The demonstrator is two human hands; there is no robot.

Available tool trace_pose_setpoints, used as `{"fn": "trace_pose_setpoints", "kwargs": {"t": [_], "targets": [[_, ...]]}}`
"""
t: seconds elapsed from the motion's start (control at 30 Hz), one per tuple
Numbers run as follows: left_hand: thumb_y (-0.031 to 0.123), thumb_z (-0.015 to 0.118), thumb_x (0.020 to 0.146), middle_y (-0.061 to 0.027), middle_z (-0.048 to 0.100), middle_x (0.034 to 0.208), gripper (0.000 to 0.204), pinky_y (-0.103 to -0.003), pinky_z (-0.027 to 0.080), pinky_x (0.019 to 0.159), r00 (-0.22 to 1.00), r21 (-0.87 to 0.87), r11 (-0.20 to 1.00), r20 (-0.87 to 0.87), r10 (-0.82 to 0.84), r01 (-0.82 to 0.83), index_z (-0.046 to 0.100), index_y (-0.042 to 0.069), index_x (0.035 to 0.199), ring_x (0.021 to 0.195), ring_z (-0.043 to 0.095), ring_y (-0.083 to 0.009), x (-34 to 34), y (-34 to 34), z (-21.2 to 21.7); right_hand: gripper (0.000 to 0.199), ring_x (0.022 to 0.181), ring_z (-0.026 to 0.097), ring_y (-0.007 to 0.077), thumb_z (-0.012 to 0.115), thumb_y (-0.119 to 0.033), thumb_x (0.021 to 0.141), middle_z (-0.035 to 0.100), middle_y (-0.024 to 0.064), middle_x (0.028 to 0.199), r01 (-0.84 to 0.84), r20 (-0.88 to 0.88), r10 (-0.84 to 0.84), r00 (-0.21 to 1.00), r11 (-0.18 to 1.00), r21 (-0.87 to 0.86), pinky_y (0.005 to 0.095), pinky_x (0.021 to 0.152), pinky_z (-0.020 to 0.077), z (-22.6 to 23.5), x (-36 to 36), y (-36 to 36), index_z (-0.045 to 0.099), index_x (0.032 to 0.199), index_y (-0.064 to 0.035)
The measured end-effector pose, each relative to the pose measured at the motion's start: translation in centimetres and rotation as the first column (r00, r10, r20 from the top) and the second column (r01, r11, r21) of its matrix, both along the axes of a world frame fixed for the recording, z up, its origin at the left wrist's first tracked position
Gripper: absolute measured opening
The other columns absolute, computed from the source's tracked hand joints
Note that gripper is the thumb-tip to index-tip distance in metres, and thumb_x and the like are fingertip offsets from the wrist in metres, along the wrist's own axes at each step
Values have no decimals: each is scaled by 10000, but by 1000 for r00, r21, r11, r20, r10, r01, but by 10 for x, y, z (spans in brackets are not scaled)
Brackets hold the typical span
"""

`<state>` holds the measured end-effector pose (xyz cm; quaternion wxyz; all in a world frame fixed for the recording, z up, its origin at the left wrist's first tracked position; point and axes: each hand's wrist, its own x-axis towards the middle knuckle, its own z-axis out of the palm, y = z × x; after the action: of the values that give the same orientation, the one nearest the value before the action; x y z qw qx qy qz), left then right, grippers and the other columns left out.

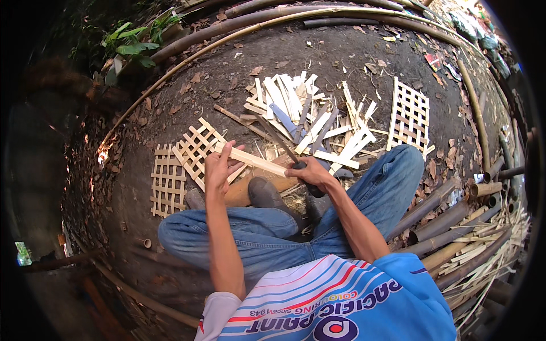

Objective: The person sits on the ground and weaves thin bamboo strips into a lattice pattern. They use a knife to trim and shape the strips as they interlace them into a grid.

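Hands first: our left hand (219,169) grips a pale bamboo slat (256,161) at its left end, fingers wrapped round it. Our right hand (314,175) is closed on the dark handle of a knife (282,149), blade angled up-left across the slat. The slat sits just above our knees, over a brown bamboo block (242,192) by our shoes. Just far of that we see a loose pile of cut slats (307,116). Two woven lattice panels (182,162) lie left on the dirt, a third lattice (410,116) far right. Bamboo poles (449,221) are stacked near right.
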<state>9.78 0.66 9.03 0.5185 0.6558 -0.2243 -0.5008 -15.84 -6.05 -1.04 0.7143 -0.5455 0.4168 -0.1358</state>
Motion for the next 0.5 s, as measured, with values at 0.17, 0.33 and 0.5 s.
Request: {"fn": "trace_pose_setpoints", "kwargs": {"t": [0.17, 0.33, 0.5], "targets": [[275, 544, 1035, -197, 681, 1050, 413, -348, 629, 792, 939, -141, 943, 124, 320, -303, 582, -84, 1235, 898, 717, -270, -19, -2, -43, 442, 682, 713, 265, 733, -357, 811, 662, 189, 643, 167, -311, -229, 922, 962, -215, 382, 671, 551, -9, 24, 7, 709, 1015, 35], [336, 549, 1024, -208, 668, 891, 498, -343, 628, 714, 871, -91, 909, 260, 416, -407, 623, -156, 1000, 825, 719, -256, -33, 0, -99, 376, 855, 693, 377, 693, -318, 800, 688, 258, 839, 69, -329, -148, 933, 968, -242, 441, 770, 538, -47, 31, 46, 670, 929, 35], [380, 468, 1043, -248, 680, 930, 570, -339, 606, 711, 854, -9, 949, 432, 288, -315, 618, -168, 1091, 835, 728, -297, -35, 1, -106, 477, 893, 665, 430, 633, -373, 912, 668, 298, 913, 4, -376, -111, 920, 962, -275, 477, 811, 505, -69, 36, 74, 575, 1066, 75]]}}
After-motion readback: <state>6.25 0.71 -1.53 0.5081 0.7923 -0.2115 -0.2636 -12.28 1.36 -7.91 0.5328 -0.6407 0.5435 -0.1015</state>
